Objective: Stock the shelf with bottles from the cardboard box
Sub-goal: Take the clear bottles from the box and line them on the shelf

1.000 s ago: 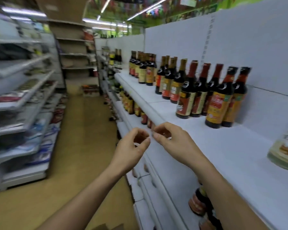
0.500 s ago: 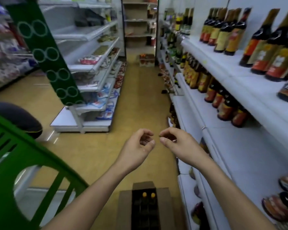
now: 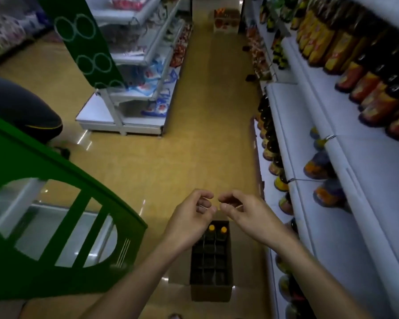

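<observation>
- Within the last second the view has been swung down from the upper shelf to the floor, so the cardboard box (image 3: 211,290) is now seen directly under the hands. Fetching another bottle is judged to be the step in hand.
- The left hand (image 3: 189,218) and right hand (image 3: 248,215) are held as before, fingertips nearly meeting. Their fingers are curled in, and nothing is seen pinched.
- The box stands open on the floor beside the shelf (image 3: 373,180). Two orange-capped bottles (image 3: 212,227) are seen in its far cells, and the other cells are too dark to tell.
</observation>
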`<state>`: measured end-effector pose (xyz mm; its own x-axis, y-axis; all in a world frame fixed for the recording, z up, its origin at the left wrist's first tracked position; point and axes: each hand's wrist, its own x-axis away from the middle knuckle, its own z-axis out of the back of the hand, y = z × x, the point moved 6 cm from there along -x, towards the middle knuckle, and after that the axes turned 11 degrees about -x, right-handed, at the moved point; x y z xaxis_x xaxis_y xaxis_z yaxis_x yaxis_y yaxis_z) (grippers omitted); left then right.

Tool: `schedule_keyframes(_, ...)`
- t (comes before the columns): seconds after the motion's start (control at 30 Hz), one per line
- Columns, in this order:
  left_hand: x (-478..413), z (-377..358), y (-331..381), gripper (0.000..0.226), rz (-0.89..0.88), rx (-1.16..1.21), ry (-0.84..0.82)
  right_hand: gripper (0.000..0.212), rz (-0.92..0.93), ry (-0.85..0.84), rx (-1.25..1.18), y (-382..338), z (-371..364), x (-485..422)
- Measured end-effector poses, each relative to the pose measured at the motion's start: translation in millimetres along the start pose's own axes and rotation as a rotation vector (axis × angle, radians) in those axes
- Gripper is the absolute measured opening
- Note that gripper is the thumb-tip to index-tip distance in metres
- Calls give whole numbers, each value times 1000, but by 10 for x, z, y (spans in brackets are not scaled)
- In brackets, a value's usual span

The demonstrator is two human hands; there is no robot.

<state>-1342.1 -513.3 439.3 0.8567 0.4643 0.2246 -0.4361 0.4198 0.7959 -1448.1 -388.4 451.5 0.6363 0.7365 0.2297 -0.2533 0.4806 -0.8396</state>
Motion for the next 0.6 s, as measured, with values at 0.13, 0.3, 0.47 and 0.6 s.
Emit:
schedule_keyframes(0.13,-187,-450,-605,27,59,-3,-2,15,-42,-29,-41,758,-348,-192)
schedule_keyframes(0.3,-492,-1183,-1540,29,119,-4,-7,20,-102,-40,-29,1823,-802,-490)
schedule_keyframes(0.47,-904,-2146,-2695,33,150,-45,-92,25,-140,-58,35,2957,-1338,-941)
schedule_keyframes(0.6,-1377,-2817,-3571,38,158,-92,-124,30,-135,-98,146,3798,-1766,-1430)
